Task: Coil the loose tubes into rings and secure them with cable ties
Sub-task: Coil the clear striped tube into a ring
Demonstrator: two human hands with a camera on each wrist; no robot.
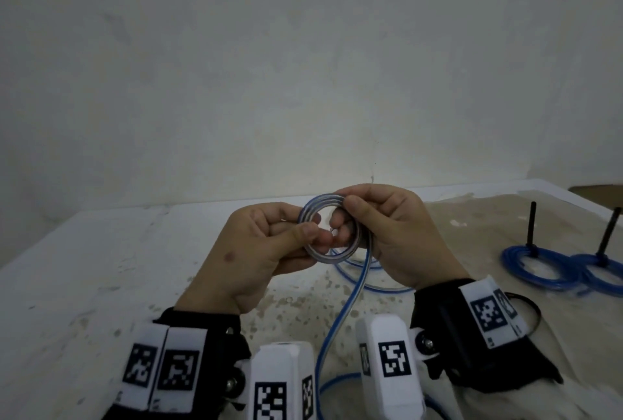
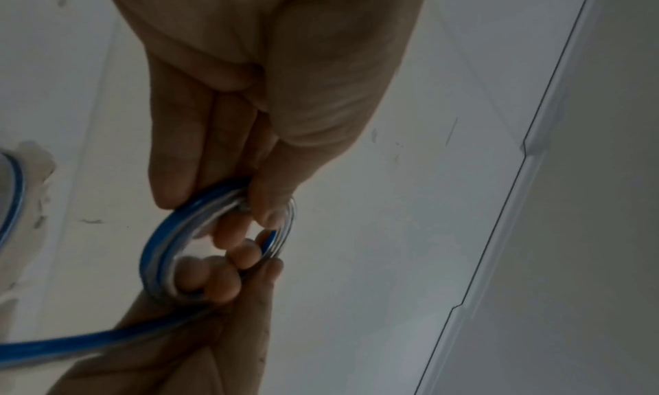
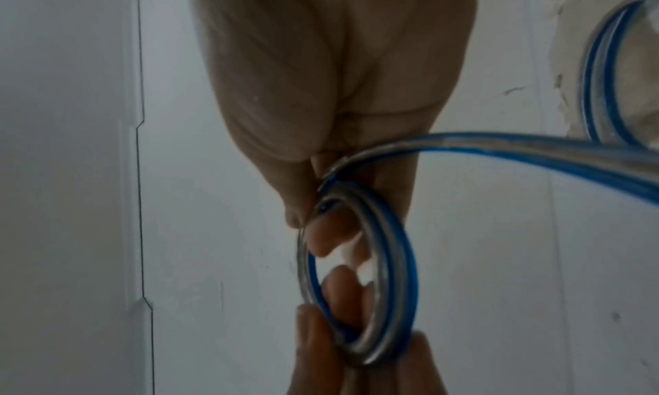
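A white table (image 1: 84, 251) with a worn, mottled tan patch across its middle and right side carries everything. On its right part lie two blue tube coils, the left coil (image 1: 536, 264) and the right coil (image 1: 603, 276), touching each other, each bound by a black cable tie whose tail stands up. Loose loops of blue tube (image 1: 371, 279) lie on the tan patch near the middle, and a thin black loop (image 1: 531, 315) lies near the right edge.

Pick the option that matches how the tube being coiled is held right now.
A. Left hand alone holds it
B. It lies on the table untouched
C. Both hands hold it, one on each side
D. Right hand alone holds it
C: the left hand pinches one side of the coil and the right hand grips the opposite side, above the table.
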